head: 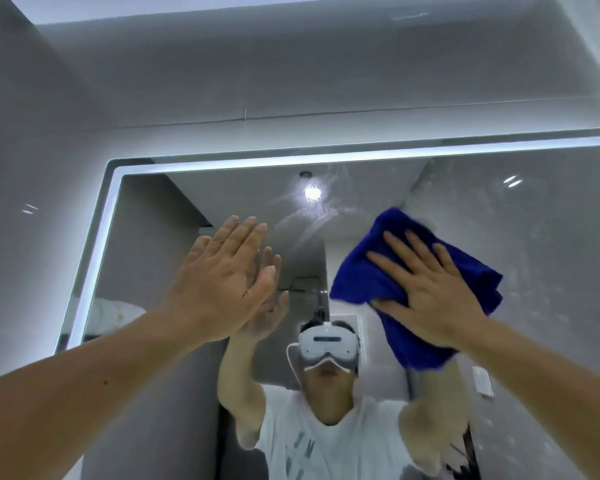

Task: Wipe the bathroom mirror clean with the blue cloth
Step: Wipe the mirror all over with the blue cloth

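Observation:
The bathroom mirror fills the lower part of the view, framed by a lit white strip along its top and left edges. A folded blue cloth lies flat against the glass right of centre. My right hand presses on the cloth with straight, spread fingers. My left hand rests flat on the glass to the left, fingers straight and together, holding nothing. Smears and streaks show on the glass near the reflected ceiling light.
Grey tiled wall rises above and left of the mirror. The glass reflects a person in a white shirt with a head-worn camera, a white wall switch and a doorway.

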The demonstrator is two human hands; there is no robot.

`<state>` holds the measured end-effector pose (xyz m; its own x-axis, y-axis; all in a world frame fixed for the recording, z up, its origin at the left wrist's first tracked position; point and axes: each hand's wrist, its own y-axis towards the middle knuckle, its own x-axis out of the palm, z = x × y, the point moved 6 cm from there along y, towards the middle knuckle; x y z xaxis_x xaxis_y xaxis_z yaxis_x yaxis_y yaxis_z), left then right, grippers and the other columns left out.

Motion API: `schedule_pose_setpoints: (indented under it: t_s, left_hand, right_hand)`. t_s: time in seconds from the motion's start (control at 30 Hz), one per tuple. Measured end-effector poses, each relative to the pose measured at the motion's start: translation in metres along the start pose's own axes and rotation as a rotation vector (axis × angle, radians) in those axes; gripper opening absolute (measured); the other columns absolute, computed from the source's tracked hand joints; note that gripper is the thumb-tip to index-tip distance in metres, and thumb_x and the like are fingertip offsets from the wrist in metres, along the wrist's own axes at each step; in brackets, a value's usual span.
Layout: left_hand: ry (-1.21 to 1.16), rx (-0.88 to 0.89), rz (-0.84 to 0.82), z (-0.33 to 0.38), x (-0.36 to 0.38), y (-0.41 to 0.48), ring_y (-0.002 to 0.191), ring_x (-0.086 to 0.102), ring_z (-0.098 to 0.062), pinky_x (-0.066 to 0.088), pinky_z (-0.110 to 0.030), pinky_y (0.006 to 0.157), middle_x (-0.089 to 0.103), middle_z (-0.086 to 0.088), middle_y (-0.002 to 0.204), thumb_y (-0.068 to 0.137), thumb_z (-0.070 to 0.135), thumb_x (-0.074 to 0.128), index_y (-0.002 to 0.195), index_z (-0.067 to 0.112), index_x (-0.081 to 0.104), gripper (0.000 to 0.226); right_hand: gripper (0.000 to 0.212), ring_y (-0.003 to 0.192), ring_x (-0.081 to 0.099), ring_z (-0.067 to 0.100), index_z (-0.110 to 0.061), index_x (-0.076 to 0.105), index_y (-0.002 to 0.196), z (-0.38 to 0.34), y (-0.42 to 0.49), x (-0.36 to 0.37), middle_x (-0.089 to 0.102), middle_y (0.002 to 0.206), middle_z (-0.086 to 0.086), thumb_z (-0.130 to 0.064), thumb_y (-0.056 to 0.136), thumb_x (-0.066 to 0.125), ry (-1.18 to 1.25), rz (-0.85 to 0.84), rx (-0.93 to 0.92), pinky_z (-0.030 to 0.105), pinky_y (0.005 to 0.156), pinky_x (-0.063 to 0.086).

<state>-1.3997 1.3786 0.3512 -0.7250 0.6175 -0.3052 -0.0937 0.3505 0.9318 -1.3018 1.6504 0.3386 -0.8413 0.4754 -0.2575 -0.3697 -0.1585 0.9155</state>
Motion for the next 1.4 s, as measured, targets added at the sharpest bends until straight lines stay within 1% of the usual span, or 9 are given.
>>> schedule_pose_setpoints:
  t_s: [0.1,0.23,0.53,0.77,0.87,1.0,1.1,1.3,1.4]
  left_hand:
    - [0.021,0.01,0.014,-0.001,0.002,0.003,0.148,-0.013,-0.003,0.001,-0.036,0.122,-0.005,0.014,0.163,0.079,0.066,-0.003,0.156,0.031,0.0,0.084]
    - [-0.005,0.027,0.052,-0.007,0.005,0.0,0.147,-0.012,-0.002,0.003,-0.037,0.123,-0.003,0.014,0.163,0.082,0.065,-0.001,0.155,0.032,0.002,0.08]
    - [-0.063,-0.005,0.107,-0.013,0.013,-0.012,0.15,0.005,-0.008,0.016,-0.043,0.122,0.014,0.008,0.163,0.088,0.06,0.009,0.155,0.025,0.015,0.076]
    - [-0.089,-0.002,0.059,0.012,0.018,-0.012,0.149,-0.006,-0.003,0.009,-0.039,0.123,0.004,0.012,0.163,0.084,0.062,0.002,0.155,0.028,0.008,0.079]
    - [-0.072,-0.005,0.04,0.011,0.018,-0.014,0.148,-0.011,-0.002,0.005,-0.037,0.123,-0.004,0.014,0.162,0.082,0.063,-0.002,0.155,0.029,0.002,0.08]
    - [-0.051,-0.02,0.04,0.005,0.016,-0.017,0.146,-0.017,0.0,0.003,-0.034,0.123,-0.013,0.019,0.157,0.08,0.063,-0.005,0.152,0.032,-0.005,0.079]
    - [-0.046,-0.015,0.036,0.002,0.018,-0.021,0.144,-0.022,0.003,0.0,-0.034,0.122,-0.018,0.021,0.153,0.081,0.063,-0.007,0.146,0.036,-0.013,0.071]
    - [-0.032,-0.003,0.05,-0.008,0.021,-0.021,0.145,-0.017,0.001,0.004,-0.036,0.123,-0.011,0.018,0.157,0.084,0.063,-0.003,0.146,0.035,-0.008,0.067]
    - [-0.044,-0.007,0.062,-0.002,0.023,-0.017,0.147,-0.012,0.0,0.007,-0.038,0.123,-0.006,0.017,0.158,0.087,0.064,0.001,0.15,0.032,-0.002,0.071]
  right_hand:
    - [0.069,0.147,-0.017,0.019,-0.049,-0.011,0.147,0.009,0.059,-0.006,-0.017,0.16,-0.01,-0.075,0.088,0.016,0.066,0.046,0.189,0.047,0.114,-0.011]
    - [0.072,0.145,-0.021,0.028,-0.044,-0.009,0.149,-0.03,0.123,-0.009,-0.02,0.16,-0.004,-0.073,0.089,0.018,0.08,0.033,0.183,0.054,0.112,-0.012]
    - [0.066,0.146,-0.02,0.022,-0.042,0.005,0.151,-0.159,0.071,0.006,-0.009,0.162,-0.007,-0.066,0.091,0.019,0.033,0.015,-0.321,0.051,0.112,-0.021]
    - [0.065,0.149,-0.007,0.018,-0.043,0.012,0.152,-0.093,-0.015,0.017,0.004,0.162,-0.01,-0.063,0.093,0.031,-0.088,-0.044,-0.555,0.046,0.117,-0.009]
    - [0.067,0.149,-0.003,0.016,-0.045,0.008,0.151,-0.045,-0.01,0.008,0.003,0.162,-0.011,-0.067,0.092,0.029,-0.099,-0.047,-0.434,0.045,0.117,-0.002]
    - [0.067,0.147,-0.014,0.012,-0.054,-0.014,0.144,-0.005,0.045,-0.01,-0.015,0.159,-0.016,-0.075,0.087,0.013,-0.012,0.02,-0.111,0.039,0.116,-0.012]
    - [0.069,0.146,-0.017,0.015,-0.05,-0.011,0.147,0.001,0.101,-0.018,-0.017,0.16,-0.011,-0.072,0.088,0.017,0.075,0.052,0.048,0.045,0.116,-0.01]
    - [0.072,0.146,-0.018,0.027,-0.04,-0.007,0.152,-0.026,0.162,-0.021,-0.019,0.16,-0.003,-0.068,0.092,0.022,0.088,0.029,0.141,0.053,0.113,-0.013]
    - [0.07,0.147,-0.017,0.025,-0.04,-0.005,0.152,-0.037,0.153,-0.022,-0.017,0.161,-0.003,-0.067,0.092,0.021,0.071,0.049,0.044,0.052,0.113,-0.013]
